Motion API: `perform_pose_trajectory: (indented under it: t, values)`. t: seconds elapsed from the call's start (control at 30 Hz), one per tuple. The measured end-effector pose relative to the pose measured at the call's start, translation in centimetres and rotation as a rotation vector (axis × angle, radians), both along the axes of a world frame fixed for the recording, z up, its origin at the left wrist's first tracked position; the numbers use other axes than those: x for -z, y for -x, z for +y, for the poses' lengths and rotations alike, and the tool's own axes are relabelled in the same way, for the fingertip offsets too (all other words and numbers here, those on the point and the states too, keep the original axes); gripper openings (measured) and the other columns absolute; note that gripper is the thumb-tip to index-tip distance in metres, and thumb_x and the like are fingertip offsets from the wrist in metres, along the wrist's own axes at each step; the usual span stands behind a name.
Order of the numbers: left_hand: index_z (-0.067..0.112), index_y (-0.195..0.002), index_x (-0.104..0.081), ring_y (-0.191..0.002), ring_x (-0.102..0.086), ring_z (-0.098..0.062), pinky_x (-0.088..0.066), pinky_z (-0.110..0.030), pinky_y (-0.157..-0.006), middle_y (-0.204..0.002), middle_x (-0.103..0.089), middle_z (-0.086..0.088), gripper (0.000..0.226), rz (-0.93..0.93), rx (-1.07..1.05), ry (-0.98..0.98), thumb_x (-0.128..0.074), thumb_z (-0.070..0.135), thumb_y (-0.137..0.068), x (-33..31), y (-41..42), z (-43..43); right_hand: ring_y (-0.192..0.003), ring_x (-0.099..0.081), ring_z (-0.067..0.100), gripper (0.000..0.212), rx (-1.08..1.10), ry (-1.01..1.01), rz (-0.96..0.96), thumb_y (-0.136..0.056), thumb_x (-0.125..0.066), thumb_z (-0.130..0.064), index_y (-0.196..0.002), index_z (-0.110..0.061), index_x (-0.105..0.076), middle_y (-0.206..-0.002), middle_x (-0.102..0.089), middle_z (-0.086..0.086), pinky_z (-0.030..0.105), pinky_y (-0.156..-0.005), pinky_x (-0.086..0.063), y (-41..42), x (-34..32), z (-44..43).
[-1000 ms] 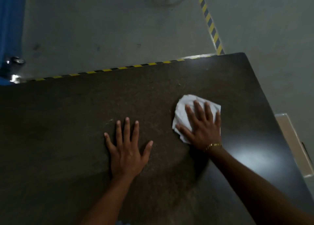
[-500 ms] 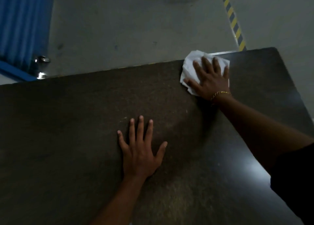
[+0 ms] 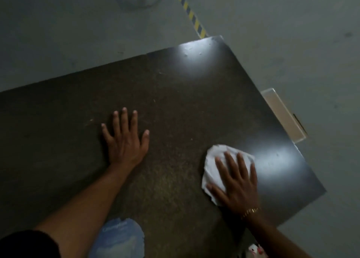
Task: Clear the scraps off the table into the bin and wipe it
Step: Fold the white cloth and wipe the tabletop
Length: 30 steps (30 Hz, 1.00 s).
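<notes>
While the left hand braces flat on the table, fingers spread and empty, the right hand at four o'clock presses the white cloth under straight fingers, wiping.

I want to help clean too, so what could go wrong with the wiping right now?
1. The right hand presses the white cloth flat close to the right edge of the table; a long stroke might push it off.
2. Small specks lie near the far corner; a careless stroke might sweep them onto the floor.
3. The left hand rests flat on the dull middle part and might leave marks.
</notes>
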<state>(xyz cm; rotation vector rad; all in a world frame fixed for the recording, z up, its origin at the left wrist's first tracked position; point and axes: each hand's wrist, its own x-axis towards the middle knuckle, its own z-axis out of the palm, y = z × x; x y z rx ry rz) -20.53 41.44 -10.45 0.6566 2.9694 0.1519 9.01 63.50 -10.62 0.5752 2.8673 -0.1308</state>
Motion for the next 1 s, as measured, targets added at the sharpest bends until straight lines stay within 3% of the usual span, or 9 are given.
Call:
perform_pose_trajectory:
  t: [0.17,0.27,0.37,0.5,0.73,0.87,1.0]
  values:
    - [0.026,-0.166,-0.013,-0.16,0.001,-0.034,-0.004,-0.074,-0.119,-0.174,-0.003,-0.008,0.084,-0.118,0.021,0.009,-0.014,0.073,-0.096,0.3,-2.0,5.3,-0.153,-0.021,0.044,0.086,0.061,-0.088,0.02,-0.089,-0.04,-0.078,-0.157,-0.026,-0.033,-0.167,-0.027,0.011,0.073,-0.111,-0.026,-11.5,-0.6,-2.6]
    - [0.023,-0.164,-0.021,-0.159,-0.006,-0.037,-0.006,-0.075,-0.119,-0.173,-0.012,-0.012,0.088,-0.051,0.009,0.039,-0.013,0.076,-0.094,1.5,-2.4,5.2,-0.153,-0.021,0.042,0.085,0.08,-0.097,0.005,-0.087,-0.04,-0.078,-0.155,-0.026,-0.035,-0.164,-0.031,0.013,0.072,-0.11,-0.027,-11.1,-1.0,-2.4]
    - [0.022,-0.163,-0.027,-0.159,-0.011,-0.038,-0.008,-0.074,-0.119,-0.172,-0.017,-0.013,0.087,-0.018,0.016,0.018,-0.022,0.075,-0.094,1.5,-2.5,5.2,-0.154,-0.019,0.041,0.085,0.122,-0.046,-0.021,-0.09,-0.029,-0.081,-0.156,-0.027,-0.034,-0.165,-0.03,0.013,0.07,-0.115,-0.02,-8.5,-0.8,-1.2]
    - [0.022,-0.163,-0.029,-0.159,-0.012,-0.038,-0.008,-0.074,-0.119,-0.172,-0.016,-0.013,0.086,-0.017,0.016,0.037,-0.03,0.074,-0.095,1.5,-2.5,5.3,-0.157,-0.009,0.038,0.088,0.119,0.002,-0.1,-0.091,-0.027,-0.08,-0.162,-0.028,-0.023,-0.172,-0.009,0.006,0.068,-0.119,-0.014,-1.3,-0.1,3.9]
    - [0.021,-0.161,-0.034,-0.159,-0.015,-0.038,-0.012,-0.075,-0.117,-0.172,-0.019,-0.013,0.087,-0.016,0.019,0.056,-0.036,0.074,-0.092,1.1,-2.3,5.4,-0.158,0.002,0.032,0.083,-0.017,0.012,-0.012,-0.09,-0.012,-0.084,-0.161,-0.044,0.006,-0.173,0.004,-0.001,0.065,-0.121,-0.008,17.7,0.9,12.0]
    - [0.021,-0.16,-0.038,-0.158,-0.018,-0.038,-0.015,-0.075,-0.117,-0.171,-0.021,-0.013,0.089,-0.002,0.016,0.053,-0.044,0.074,-0.088,1.2,-2.3,5.4,-0.157,-0.004,0.033,0.085,-0.023,0.012,0.02,-0.087,-0.013,-0.086,-0.161,-0.042,-0.009,-0.172,-0.006,-0.002,0.064,-0.12,-0.01,28.8,0.9,14.6]
    - [0.021,-0.159,-0.04,-0.158,-0.019,-0.037,-0.018,-0.076,-0.116,-0.171,-0.022,-0.012,0.091,0.002,0.017,0.047,-0.046,0.077,-0.087,1.2,-2.3,5.3,-0.158,0.0,0.032,0.086,-0.018,0.055,0.041,-0.085,-0.017,-0.087,-0.16,-0.044,-0.011,-0.172,-0.004,-0.004,0.065,-0.12,-0.004,37.3,0.8,16.5]
